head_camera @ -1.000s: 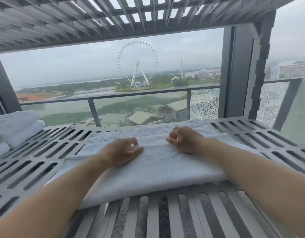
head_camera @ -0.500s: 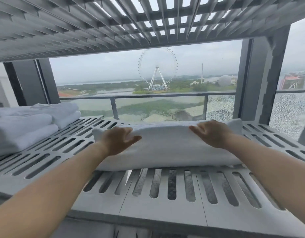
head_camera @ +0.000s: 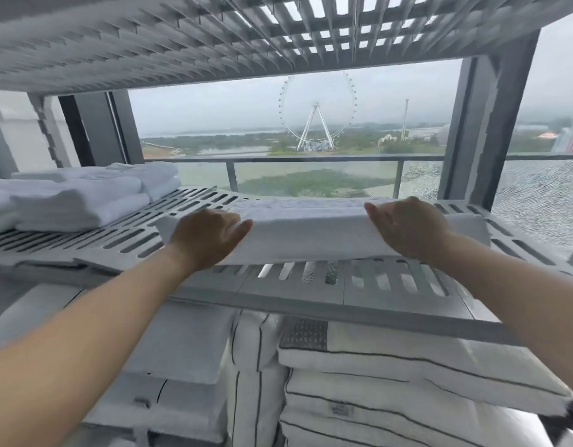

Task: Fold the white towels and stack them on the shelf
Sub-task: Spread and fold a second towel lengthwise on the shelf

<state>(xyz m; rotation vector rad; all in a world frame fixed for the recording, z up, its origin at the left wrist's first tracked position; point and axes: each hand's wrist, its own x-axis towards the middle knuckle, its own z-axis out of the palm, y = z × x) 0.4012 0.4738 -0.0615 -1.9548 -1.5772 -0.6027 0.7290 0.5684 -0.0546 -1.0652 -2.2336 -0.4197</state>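
Folded towel [head_camera: 311,235] lies lengthwise on the middle shelf [head_camera: 311,287], centre-right and set back from the front edge. My left hand [head_camera: 207,241] sits on its left end with the thumb stretched along the front face. The other fingers are hidden behind the hand, so I can't tell if they curl. My right hand [head_camera: 407,229] rests on the right part of the towel, fingers straight and together, flat on the top, gripping nothing. A stack of folded towels [head_camera: 78,201] is on the same shelf at far left, well apart. Slotted upper shelf [head_camera: 149,37] overhead. Piped pillows [head_camera: 407,369] are piled on the level below. Behind, through glass, I see a railing [head_camera: 311,159] and a Ferris wheel [head_camera: 317,114].
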